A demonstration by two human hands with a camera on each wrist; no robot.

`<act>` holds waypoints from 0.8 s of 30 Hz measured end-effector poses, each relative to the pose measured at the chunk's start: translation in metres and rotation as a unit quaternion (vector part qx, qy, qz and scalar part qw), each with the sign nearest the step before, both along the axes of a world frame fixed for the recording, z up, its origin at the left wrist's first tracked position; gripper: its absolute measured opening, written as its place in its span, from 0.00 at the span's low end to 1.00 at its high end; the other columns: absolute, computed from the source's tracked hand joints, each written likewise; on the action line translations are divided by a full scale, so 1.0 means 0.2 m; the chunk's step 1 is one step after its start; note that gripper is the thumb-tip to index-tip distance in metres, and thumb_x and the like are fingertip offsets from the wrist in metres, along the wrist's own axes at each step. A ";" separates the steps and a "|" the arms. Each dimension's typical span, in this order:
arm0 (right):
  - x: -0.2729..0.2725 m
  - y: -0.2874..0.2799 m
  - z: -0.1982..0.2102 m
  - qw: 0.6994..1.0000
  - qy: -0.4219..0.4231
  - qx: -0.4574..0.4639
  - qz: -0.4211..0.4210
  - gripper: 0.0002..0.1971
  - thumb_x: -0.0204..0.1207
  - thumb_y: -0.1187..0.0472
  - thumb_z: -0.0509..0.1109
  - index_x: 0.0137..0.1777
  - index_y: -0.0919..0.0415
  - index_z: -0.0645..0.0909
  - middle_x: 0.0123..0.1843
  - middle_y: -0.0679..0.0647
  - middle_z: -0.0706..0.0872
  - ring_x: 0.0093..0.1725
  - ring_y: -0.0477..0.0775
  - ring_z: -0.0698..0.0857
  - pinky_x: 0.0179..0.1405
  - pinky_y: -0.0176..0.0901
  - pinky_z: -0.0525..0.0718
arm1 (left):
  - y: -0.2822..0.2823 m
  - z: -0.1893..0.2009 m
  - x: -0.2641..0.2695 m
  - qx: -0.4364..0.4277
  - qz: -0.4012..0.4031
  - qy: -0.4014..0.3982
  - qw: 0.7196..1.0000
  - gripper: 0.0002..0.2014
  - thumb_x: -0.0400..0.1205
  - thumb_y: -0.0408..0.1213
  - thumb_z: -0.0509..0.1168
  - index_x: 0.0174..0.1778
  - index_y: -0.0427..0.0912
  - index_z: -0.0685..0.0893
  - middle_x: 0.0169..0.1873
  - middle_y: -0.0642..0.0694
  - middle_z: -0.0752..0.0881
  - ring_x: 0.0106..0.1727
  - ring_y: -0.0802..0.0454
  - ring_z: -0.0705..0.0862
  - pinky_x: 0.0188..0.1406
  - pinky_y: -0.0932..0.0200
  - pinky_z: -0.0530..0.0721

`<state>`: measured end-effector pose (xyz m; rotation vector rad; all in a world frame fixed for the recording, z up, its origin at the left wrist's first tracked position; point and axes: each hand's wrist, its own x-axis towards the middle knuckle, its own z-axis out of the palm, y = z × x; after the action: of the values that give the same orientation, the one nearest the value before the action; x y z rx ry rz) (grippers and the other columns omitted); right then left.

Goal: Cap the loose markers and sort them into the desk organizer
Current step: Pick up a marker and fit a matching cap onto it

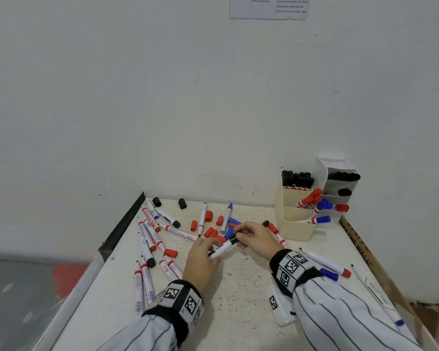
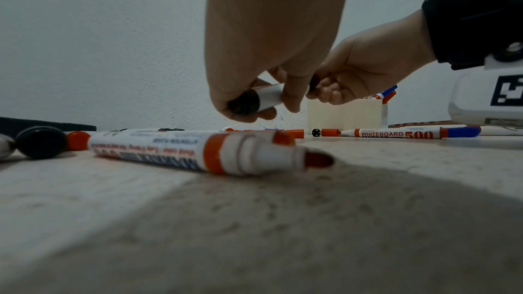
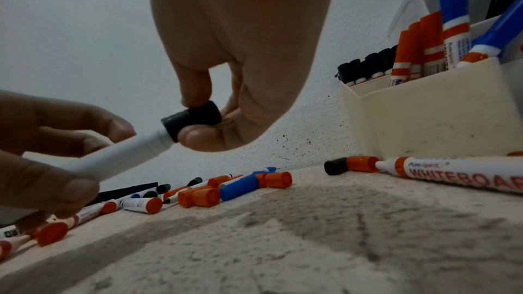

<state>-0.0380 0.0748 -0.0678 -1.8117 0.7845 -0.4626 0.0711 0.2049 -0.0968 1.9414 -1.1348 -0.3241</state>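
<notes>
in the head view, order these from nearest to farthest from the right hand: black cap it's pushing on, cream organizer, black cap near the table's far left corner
1. The black cap: pinched in the right hand itself, on the marker's tip.
2. The cream organizer: just right of the hand, by the wall.
3. The loose black cap: far left corner of the table, well across the marker pile.

We read "WHITEBOARD 500" on a blue-capped marker (image 2: 410, 134), "Pure Spirit WHITEBOA" on a red-banded marker (image 3: 464, 174), and "THE WALL" on a wooden strip (image 1: 360, 247).
</notes>
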 end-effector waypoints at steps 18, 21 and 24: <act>0.01 0.00 -0.07 0.997 -0.037 0.034 -0.056 0.07 0.81 0.66 0.62 0.55 0.63 0.79 0.41 0.57 0.84 0.30 0.46 0.82 0.31 0.36 0.84 | -0.03 -0.02 -0.01 -0.015 0.010 0.002 1.000 0.14 0.72 0.28 0.73 0.51 0.44 0.85 0.47 0.50 0.81 0.45 0.58 0.76 0.39 0.77 0.71; 0.01 0.01 -0.07 0.997 -0.032 0.030 -0.056 0.08 0.82 0.63 0.62 0.56 0.64 0.79 0.38 0.54 0.82 0.26 0.43 0.80 0.28 0.36 0.80 | -0.03 -0.01 0.00 -0.007 0.023 0.005 1.000 0.16 0.73 0.29 0.73 0.55 0.43 0.84 0.47 0.50 0.79 0.46 0.58 0.75 0.45 0.74 0.71; 0.01 0.00 -0.06 0.995 -0.062 0.043 -0.059 0.09 0.81 0.70 0.59 0.56 0.67 0.79 0.43 0.57 0.82 0.32 0.46 0.80 0.31 0.31 0.81 | -0.03 -0.02 -0.01 -0.002 0.033 0.011 0.999 0.15 0.74 0.31 0.73 0.56 0.42 0.84 0.49 0.49 0.80 0.48 0.58 0.75 0.49 0.70 0.70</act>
<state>-0.0355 0.0756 -0.0802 -1.6457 0.8166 -0.6037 0.0699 0.1996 -0.1000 1.9624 -1.0536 -0.3078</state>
